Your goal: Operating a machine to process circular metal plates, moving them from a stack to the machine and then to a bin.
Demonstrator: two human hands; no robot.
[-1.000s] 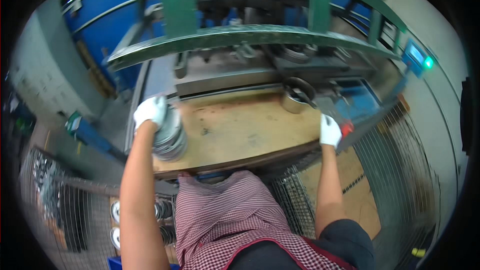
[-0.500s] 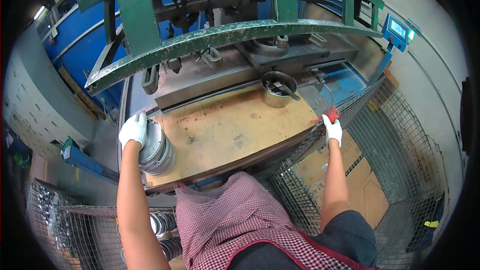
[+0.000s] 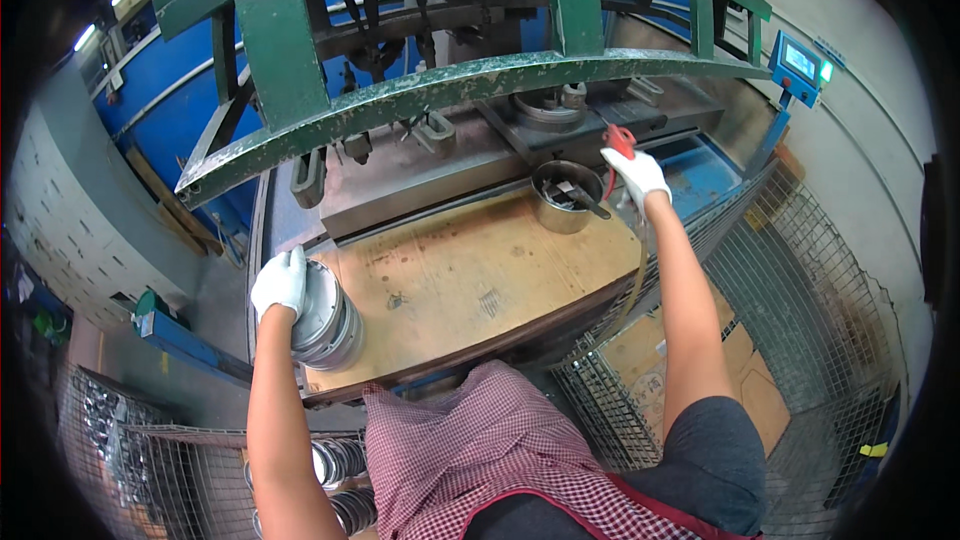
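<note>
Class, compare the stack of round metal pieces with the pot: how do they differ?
The stack is several round pieces piled up; the pot is one open vessel with things inside. The stack stands at the left end of the tan board; the pot stands toward its far right corner. The left hand touches the stack, whereas the pot is unheld. Both look metallic and round.

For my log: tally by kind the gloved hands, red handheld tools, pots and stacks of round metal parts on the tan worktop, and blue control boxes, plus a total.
Left hand and right hand: 2
Red handheld tool: 1
Metal pot: 1
Parts stack: 1
Blue control box: 1
Total: 6
</note>
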